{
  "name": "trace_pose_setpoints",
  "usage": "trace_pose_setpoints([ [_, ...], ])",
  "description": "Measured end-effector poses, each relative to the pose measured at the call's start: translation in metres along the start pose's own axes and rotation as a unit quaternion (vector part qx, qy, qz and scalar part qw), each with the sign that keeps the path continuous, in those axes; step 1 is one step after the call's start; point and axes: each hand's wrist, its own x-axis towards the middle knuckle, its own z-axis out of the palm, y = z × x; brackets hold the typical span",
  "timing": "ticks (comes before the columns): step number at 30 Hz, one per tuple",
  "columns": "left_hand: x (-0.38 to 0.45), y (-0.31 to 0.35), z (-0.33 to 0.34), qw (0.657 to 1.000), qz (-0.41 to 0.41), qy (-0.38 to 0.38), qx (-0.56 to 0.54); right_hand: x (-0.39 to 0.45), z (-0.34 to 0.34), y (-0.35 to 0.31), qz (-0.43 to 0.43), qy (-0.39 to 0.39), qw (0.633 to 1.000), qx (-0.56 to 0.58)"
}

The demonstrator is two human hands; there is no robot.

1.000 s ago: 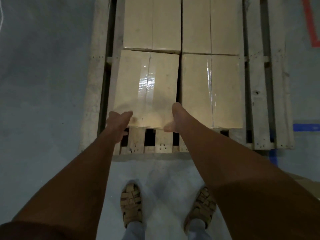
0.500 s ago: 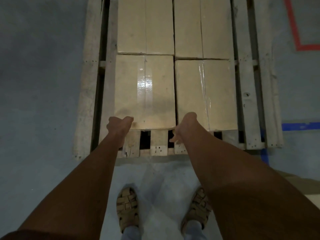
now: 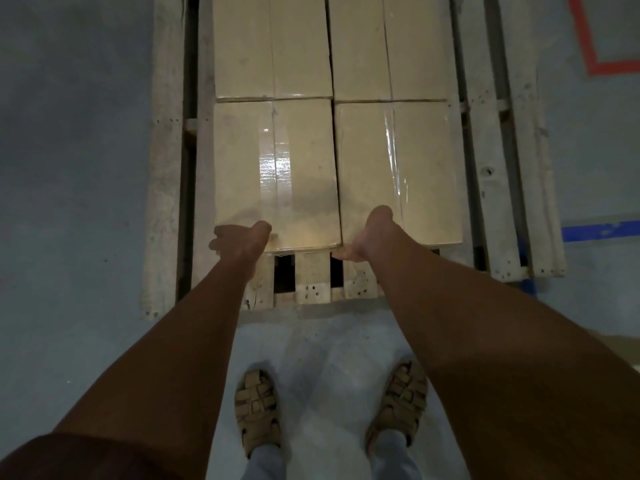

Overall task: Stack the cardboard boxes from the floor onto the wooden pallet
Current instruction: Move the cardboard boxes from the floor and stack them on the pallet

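Four tan cardboard boxes lie flat in two rows on the wooden pallet [image 3: 491,202]. The near-left box [image 3: 277,174], sealed with glossy tape, sits flush against the near-right box [image 3: 398,168] and the two far boxes [image 3: 273,46]. My left hand [image 3: 239,237] holds its near-left corner, thumb on the top edge. My right hand [image 3: 370,233] grips its near-right corner, fingers curled under the front edge and partly hidden.
Bare pallet slats show left, right and in front of the boxes. Grey concrete floor surrounds the pallet, with red tape [image 3: 588,46] and blue tape [image 3: 599,230] lines to the right. My sandalled feet [image 3: 258,410] stand just before the pallet.
The near-left box, skewed a second ago, has been slid square against its neighbours. Both hands stayed on its near corners.
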Motion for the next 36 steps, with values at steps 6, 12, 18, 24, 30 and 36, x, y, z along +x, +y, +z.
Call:
trace_pose_setpoints([
  [6,-0.033,0.014,0.026,0.982,0.06,0.028,0.179,0.014,-0.019,0.009,0.002,-0.006,1.0,0.016],
  [12,-0.062,0.017,0.041,0.942,0.194,-0.09,0.257,-0.007,-0.022,0.011,0.013,0.009,0.966,-0.257],
  [18,-0.148,0.023,0.044,0.888,0.264,-0.204,0.314,-0.08,-0.058,0.018,-0.098,-0.01,0.979,-0.176],
  [24,-0.249,0.004,0.067,0.827,0.346,-0.278,0.345,-0.119,-0.166,0.048,-0.152,0.106,0.971,-0.151],
  [30,-0.335,-0.032,0.145,0.747,0.382,-0.305,0.451,-0.146,-0.354,0.052,-0.171,0.276,0.945,-0.043],
  [36,-0.403,-0.06,0.264,0.726,0.394,-0.312,0.468,-0.119,-0.523,0.059,-0.074,0.311,0.942,0.107],
])
